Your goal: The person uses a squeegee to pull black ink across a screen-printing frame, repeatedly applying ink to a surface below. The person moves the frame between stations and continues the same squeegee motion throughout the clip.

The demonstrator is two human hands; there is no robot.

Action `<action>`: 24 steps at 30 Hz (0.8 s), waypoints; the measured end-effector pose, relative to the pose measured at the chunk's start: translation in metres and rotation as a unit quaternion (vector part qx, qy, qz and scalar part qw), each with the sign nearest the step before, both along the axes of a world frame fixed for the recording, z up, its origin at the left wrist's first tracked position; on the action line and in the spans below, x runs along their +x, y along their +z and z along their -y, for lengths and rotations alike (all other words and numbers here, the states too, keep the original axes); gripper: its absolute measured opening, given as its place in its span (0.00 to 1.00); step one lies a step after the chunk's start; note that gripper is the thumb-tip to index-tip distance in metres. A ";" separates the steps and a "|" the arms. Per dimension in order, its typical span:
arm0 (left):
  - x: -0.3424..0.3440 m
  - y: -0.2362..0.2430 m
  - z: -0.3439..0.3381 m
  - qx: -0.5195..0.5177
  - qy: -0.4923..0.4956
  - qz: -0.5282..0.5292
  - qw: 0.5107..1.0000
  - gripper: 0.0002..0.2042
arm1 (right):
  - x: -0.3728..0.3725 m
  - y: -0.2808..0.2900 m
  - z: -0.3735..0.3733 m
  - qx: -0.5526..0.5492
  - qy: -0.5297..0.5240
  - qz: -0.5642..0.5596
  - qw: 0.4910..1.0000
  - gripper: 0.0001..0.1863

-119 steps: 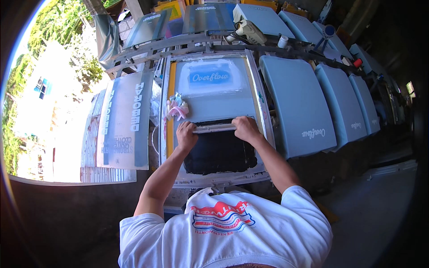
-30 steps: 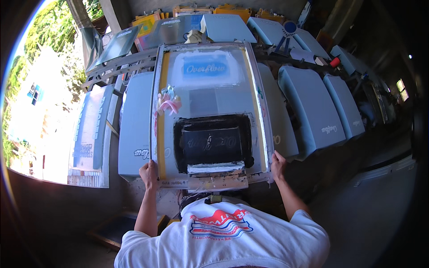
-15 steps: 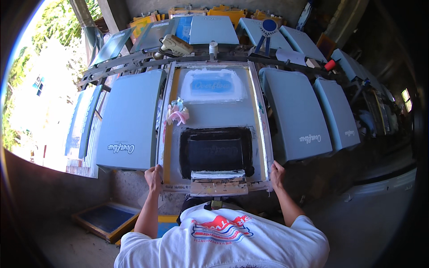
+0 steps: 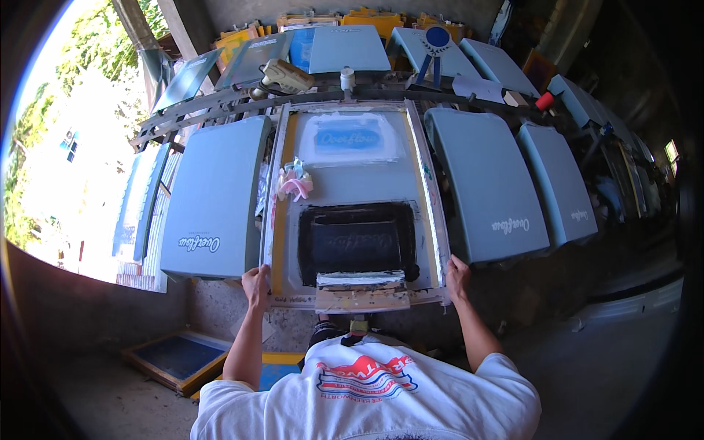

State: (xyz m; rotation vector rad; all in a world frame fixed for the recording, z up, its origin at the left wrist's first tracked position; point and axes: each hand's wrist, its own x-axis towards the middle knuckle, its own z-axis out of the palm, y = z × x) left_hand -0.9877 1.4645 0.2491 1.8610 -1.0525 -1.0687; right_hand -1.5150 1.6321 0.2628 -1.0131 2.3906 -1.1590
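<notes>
A screen printing frame [image 4: 441, 220] sits in the middle, with my left hand [image 4: 257, 283] closed on its lower left side and my right hand [image 4: 456, 279] closed on its lower right side. On the mesh, black ink [image 4: 356, 224] covers a lower rectangle, and a pale blue patch [image 4: 345, 136] lies higher up. A squeegee [image 4: 361, 293] rests along the near end. Pink and light blue crumpled cloth [image 4: 295, 183] lies on the upper left of the mesh.
Shirt-covered boards flank the frame [image 4: 213, 194] [image 4: 484, 191], with more behind a metal rail [image 4: 308, 100]. A heat gun [image 4: 286, 75], white container [image 4: 347, 79] and blue fan [image 4: 433, 51] stand there. A framed screen [image 4: 176, 359] lies on the floor, lower left.
Four seconds ago both hands held the squeegee over the ink; now they grip the frame's sides. A shirt-covered board shows at left. The frame shifted nearer, then slightly back up in view.
</notes>
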 end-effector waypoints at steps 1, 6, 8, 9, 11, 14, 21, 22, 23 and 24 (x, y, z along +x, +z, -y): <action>-0.003 0.000 0.001 -0.005 -0.009 0.009 1.000 0.20 | -0.003 0.002 0.001 0.000 -0.001 0.003 1.000 0.21; -0.011 0.011 0.009 -0.016 -0.019 0.032 0.999 0.22 | -0.011 0.012 0.014 0.012 0.024 0.000 1.000 0.22; -0.010 0.014 0.015 -0.001 -0.038 0.055 0.998 0.22 | -0.012 0.011 0.021 0.015 0.028 -0.004 0.999 0.22; -0.008 0.014 0.017 0.017 -0.039 0.071 0.997 0.22 | -0.012 0.010 0.024 0.014 0.028 0.000 1.000 0.22; -0.006 0.011 0.021 0.019 -0.047 0.067 0.996 0.22 | -0.012 0.003 0.027 0.020 0.021 0.007 1.000 0.22; -0.005 -0.001 0.023 0.027 -0.051 0.076 0.995 0.23 | -0.016 -0.012 0.028 0.029 0.033 -0.049 0.998 0.22; -0.013 -0.018 0.025 0.029 -0.036 0.088 0.995 0.22 | -0.021 -0.018 0.038 0.047 0.044 -0.037 0.997 0.21; -0.016 -0.017 0.026 -0.024 -0.038 0.096 0.994 0.20 | -0.015 -0.011 0.040 0.070 0.044 -0.043 0.996 0.21; -0.019 -0.015 0.026 -0.050 -0.033 0.112 0.992 0.19 | -0.009 0.000 0.044 0.107 0.023 -0.046 0.993 0.22; -0.024 -0.011 0.025 -0.077 -0.012 0.132 0.988 0.17 | 0.001 0.011 0.046 0.064 0.076 -0.146 0.984 0.23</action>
